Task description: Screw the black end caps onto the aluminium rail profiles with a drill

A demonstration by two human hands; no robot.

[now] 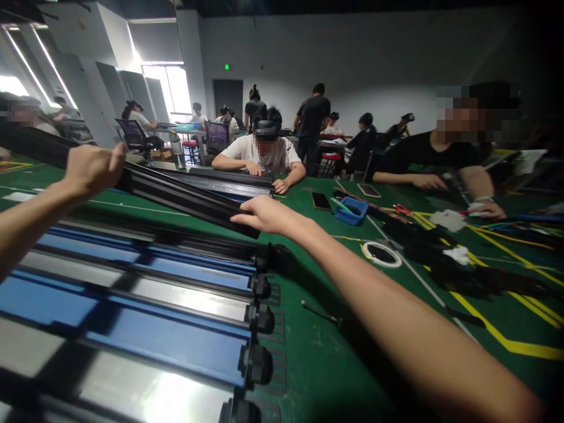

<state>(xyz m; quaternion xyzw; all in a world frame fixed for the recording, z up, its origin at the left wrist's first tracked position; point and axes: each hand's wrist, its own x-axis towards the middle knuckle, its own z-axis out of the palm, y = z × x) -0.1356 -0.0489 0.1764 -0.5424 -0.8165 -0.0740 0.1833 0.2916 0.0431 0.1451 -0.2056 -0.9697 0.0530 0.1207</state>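
A long black ribbed profile bar (176,195) is held up above the table, sloping down from the far left towards the middle. Around its left part my left hand (93,169) is closed, thumb on top. My right hand (259,214) grips the bar close to its right end. Below it, several long bars with silver and blue faces (176,352) lie side by side on the green table. Black round fittings (259,364) cap their right ends. The bar's far left end runs out of view.
Across the table a person in white (264,150) leans over similar bars. Another person in black (432,161) works at the right. A blue bin (351,210), a phone (321,201), a white ring roll (381,254), a small metal tool (321,311) and cables lie on the green table (317,376).
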